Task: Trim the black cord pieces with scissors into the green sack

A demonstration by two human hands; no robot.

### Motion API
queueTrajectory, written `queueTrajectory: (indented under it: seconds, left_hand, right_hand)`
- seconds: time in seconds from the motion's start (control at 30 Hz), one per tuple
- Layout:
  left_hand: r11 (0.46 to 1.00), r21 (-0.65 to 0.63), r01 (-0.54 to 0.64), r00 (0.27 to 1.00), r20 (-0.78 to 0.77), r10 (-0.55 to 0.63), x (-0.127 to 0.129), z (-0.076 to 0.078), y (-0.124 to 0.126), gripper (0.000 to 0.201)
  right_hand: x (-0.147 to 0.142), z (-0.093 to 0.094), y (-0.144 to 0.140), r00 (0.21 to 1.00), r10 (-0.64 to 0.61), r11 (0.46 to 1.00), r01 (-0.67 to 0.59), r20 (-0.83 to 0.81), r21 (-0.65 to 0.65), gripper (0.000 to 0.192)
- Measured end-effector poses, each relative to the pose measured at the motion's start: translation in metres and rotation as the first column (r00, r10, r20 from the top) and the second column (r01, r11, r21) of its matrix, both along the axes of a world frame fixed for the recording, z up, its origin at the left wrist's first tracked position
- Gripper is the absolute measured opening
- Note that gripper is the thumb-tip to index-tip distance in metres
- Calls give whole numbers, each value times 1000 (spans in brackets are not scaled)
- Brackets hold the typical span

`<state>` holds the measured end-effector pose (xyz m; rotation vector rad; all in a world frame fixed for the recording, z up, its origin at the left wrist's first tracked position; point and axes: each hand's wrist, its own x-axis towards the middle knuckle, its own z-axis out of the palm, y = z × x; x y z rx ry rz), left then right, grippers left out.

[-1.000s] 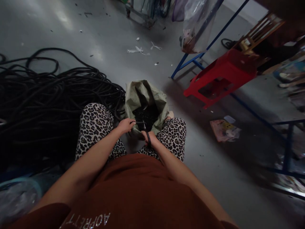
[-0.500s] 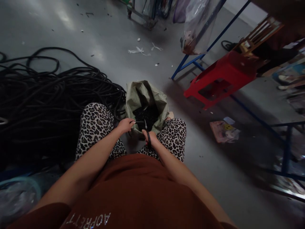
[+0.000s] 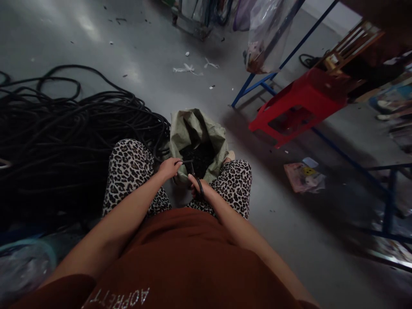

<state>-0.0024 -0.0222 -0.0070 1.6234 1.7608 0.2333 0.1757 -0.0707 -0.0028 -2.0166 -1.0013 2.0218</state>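
Note:
I sit with my knees apart above a green woven sack (image 3: 193,128) that stands open on the floor, dark cut pieces (image 3: 199,155) piled inside it. My left hand (image 3: 170,167) pinches a black cable (image 3: 187,162) whose short end sticks out over the sack's mouth. My right hand (image 3: 198,185) grips black-handled scissors (image 3: 198,183), with the blades at the cable end. The blades themselves are small and dim, so I cannot tell how far they gape.
A big tangle of black cable (image 3: 64,128) covers the floor on my left. A red plastic stool (image 3: 296,103) lies tipped to the right, beside a blue metal frame (image 3: 322,137). Paper litter (image 3: 304,176) and white scraps (image 3: 186,68) lie on the grey floor.
My right hand has tilted a little and shifted slightly down and left with the scissors. The left hand keeps its hold on the cable.

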Motion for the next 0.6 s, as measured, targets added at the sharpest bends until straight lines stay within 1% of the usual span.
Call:
queueTrajectory:
  seconds: [0.07, 0.17, 0.4, 0.47, 0.6]
  left_hand:
    - [1000, 6, 19, 1000, 20, -19, 1, -1, -1, 37]
    - [998, 7, 60, 998, 25, -60, 2, -2, -4, 37]
    - [990, 9, 141, 990, -32, -140, 3, -1, -7, 37]
    - [988, 9, 152, 987, -43, -152, 3, 0, -7, 37]
    - [977, 23, 213, 974, -88, -210, 2, 4, -7, 33]
  right_hand:
    - [0, -1, 1, 1000, 21, 1000, -21, -3, 0, 58]
    - [0, -1, 1, 1000, 14, 1000, -13, -25, 5, 58]
    - [-1, -2, -1, 999, 5, 1000, -5, -48, 8, 58]
    - [-1, -4, -1, 999, 8, 1000, -8, -40, 10, 58]
    - [-1, -10, 0, 999, 32, 999, -32, -16, 8, 59]
